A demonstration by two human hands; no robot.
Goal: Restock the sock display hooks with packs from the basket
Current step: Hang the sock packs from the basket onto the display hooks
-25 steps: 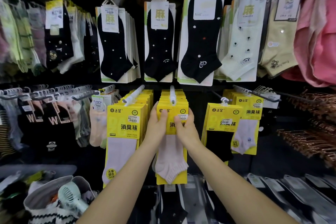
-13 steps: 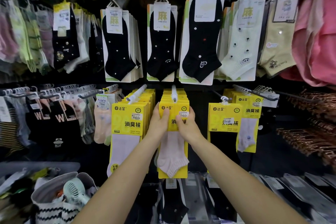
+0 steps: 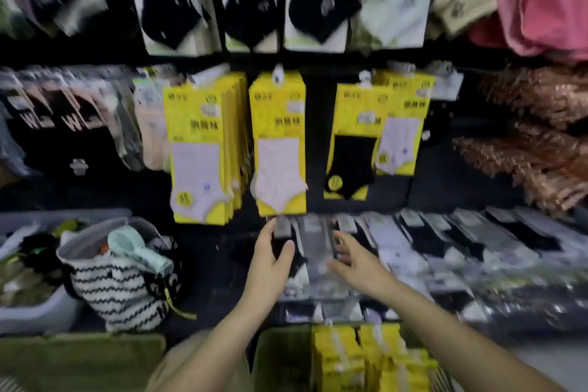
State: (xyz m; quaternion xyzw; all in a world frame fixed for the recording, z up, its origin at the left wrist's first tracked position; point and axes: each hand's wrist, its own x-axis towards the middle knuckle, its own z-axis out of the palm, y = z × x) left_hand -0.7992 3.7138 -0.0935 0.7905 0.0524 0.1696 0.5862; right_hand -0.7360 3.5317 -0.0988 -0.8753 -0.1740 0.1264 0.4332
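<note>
The frame is blurred by motion. A yellow sock pack (image 3: 280, 146) with a pale sock hangs at the front of the middle hook (image 3: 277, 73). More yellow packs (image 3: 203, 149) hang on the hook to its left, and further yellow packs (image 3: 350, 143) on hooks to its right. My left hand (image 3: 270, 261) and my right hand (image 3: 353, 261) hover below the hanging packs with relaxed fingers, holding nothing. At the bottom edge lies a stack of yellow packs (image 3: 375, 360), in what looks like a basket whose rim I cannot make out.
A shelf of flat clear-wrapped socks (image 3: 461, 242) runs beneath my hands. A zigzag-striped bag (image 3: 117, 289) with a small mint fan (image 3: 136, 248) stands at the left beside a grey bin (image 3: 35, 309). Black and white socks hang above; pink clothing (image 3: 547, 0) at upper right.
Both hands have let go of the middle yellow pack, which stays on its hook, and dropped down toward me. The view has tilted down, showing the stack of yellow packs below.
</note>
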